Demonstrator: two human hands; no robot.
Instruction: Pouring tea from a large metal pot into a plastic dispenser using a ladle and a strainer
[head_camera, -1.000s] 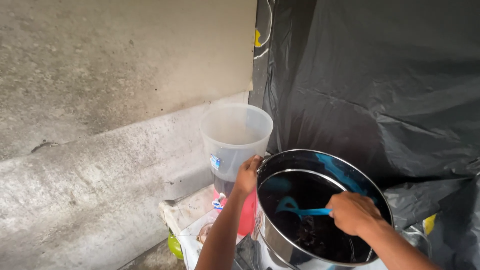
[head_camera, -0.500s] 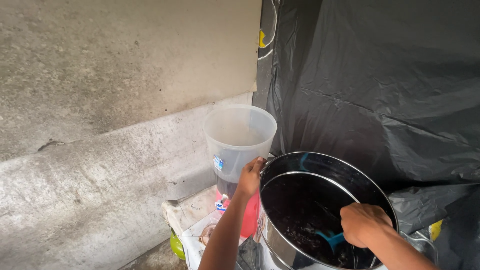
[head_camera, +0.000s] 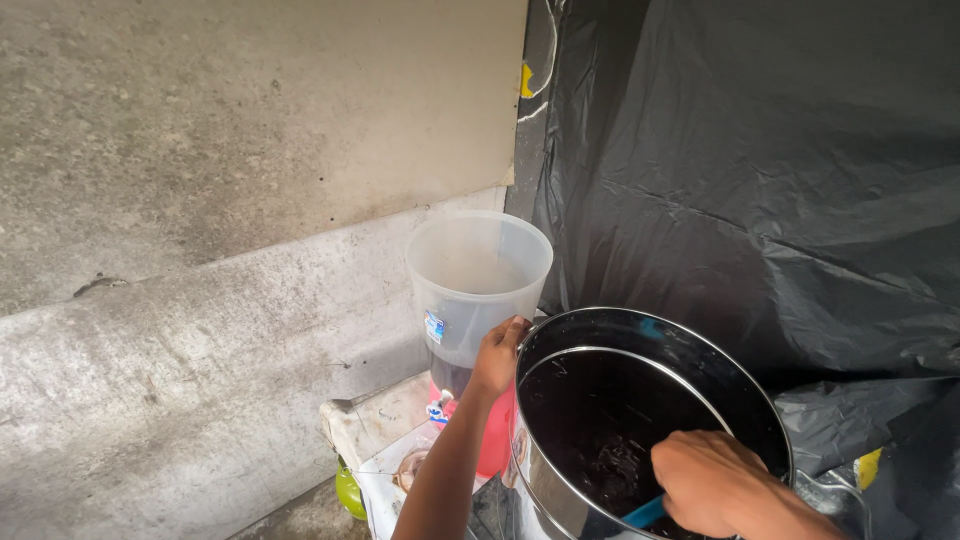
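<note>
Steel pot (head_camera: 560, 480), lower right of frame, looked heavy, rigid and slick with dark liquid; my left hand (head_camera: 497, 355) clamped its rim, right hand (head_camera: 715, 485) closed around a blue utensil handle (head_camera: 645, 513) inside.

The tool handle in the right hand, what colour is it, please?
Blue handle, seen in the head view.

Makeshift outdoor kitchen: concrete wall (head_camera: 200, 150), black tarpaulin (head_camera: 760, 170)

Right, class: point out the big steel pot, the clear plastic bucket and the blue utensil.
steel pot (head_camera: 545, 480), head view, on its shiny outer wall.
clear plastic bucket (head_camera: 478, 270), head view, on its translucent side wall.
blue utensil (head_camera: 645, 513), head view, on the handle below the right hand.
</note>
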